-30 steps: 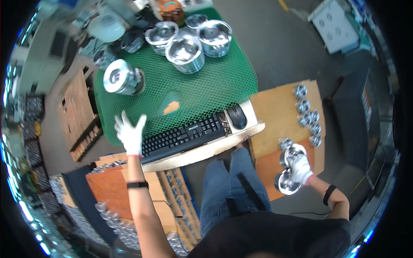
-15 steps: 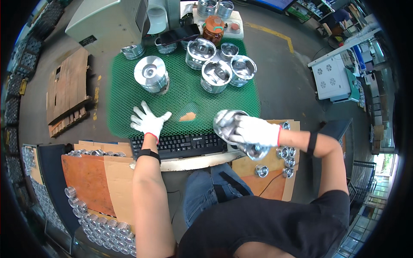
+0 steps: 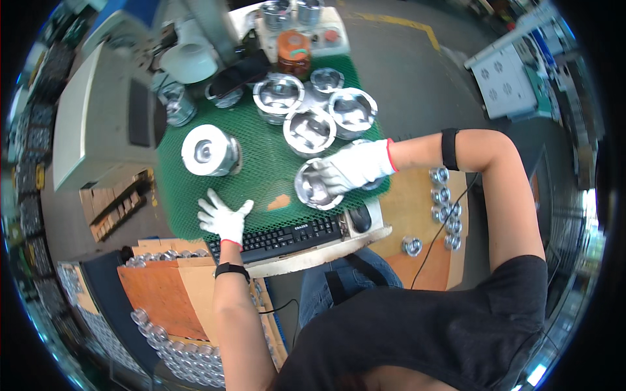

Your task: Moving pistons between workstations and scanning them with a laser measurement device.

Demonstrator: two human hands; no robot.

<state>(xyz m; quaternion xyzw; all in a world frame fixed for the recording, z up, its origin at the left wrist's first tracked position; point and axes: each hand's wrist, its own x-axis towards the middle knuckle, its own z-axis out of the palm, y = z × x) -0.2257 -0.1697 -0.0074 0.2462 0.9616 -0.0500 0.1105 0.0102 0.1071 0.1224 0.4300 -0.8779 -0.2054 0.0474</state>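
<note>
My left hand [image 3: 223,218], in a white glove, lies with fingers spread on the green mesh mat [image 3: 257,179], just beyond the black keyboard [image 3: 280,238]. At the mat's near right, my gloved right hand [image 3: 357,167] grips a shiny metal piston [image 3: 311,190], its hollow end facing up. Part of another metal piece [image 3: 372,184] shows under that wrist, mostly hidden. Beyond my left hand a larger piston [image 3: 207,151] stands with its flat crown up. Several open-end-up pistons [image 3: 309,131] cluster past my right hand.
A beige machine [image 3: 98,124] borders the mat's left. An orange-lidded jar [image 3: 293,53] and a dark phone-like object [image 3: 240,75] sit at the back. A mouse [image 3: 360,219] lies right of the keyboard. Lower boards carry piston rows [image 3: 182,355] at left and several pistons [image 3: 440,195] at right.
My right hand has brought the piston from over the mat's near right edge, farther away and left, toward the cluster. The left hand stays spread on the mat. The view has turned.
</note>
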